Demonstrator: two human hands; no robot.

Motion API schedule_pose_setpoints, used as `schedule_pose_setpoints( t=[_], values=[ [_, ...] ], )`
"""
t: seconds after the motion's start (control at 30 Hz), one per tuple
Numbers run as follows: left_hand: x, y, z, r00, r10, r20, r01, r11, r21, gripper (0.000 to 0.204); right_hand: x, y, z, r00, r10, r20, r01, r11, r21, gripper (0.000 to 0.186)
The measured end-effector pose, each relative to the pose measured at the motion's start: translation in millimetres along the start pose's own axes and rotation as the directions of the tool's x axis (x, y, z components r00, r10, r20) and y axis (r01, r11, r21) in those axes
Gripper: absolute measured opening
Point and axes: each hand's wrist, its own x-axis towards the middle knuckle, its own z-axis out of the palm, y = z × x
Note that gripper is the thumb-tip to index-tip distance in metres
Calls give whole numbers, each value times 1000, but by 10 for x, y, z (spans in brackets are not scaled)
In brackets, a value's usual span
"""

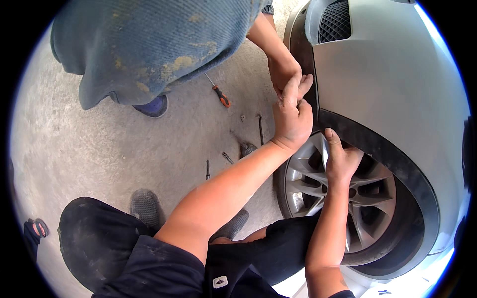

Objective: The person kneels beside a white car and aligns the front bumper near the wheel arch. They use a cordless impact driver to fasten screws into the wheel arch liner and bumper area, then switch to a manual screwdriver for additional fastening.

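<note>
A silver car's front corner is on my right, with a black wheel arch trim (377,136) curving over the wheel (348,193). My left hand (294,121) reaches to the trim's front end beside the bumper, its fingers stretched out and partly overlapping a co-worker's hand (285,72). Whether my left fingertips press on the trim is hard to see. Lower down, my right hand (343,159) is at the trim's lower edge, above the wheel. Its thumb points up along the edge, and the curled fingers are mostly hidden behind the trim.
On the concrete floor lie an orange-and-black screwdriver (221,96), a thin dark bar (261,130), a ratchet-like tool (227,158) and a small dark rod (207,169). A dark lump (247,148) sits near the tyre. The co-worker in a stained blue top (159,44) bends over from the far side.
</note>
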Motion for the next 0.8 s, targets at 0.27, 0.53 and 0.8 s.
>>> schedule_pose_setpoints(
  t=[0.27,0.53,0.8],
  values=[
    [-162,2,112,961,258,100,-274,941,197,76,-49,-44,24,999,-36,20,37,996,-82,42],
    [299,31,-329,948,134,287,-198,958,207,67,45,-6,-44,999,-29,30,32,992,-120,29],
    [826,212,-398,747,-105,656,-297,831,471,19,-13,-37,29,1000,-25,-3,24,995,-99,25]
  ],
)
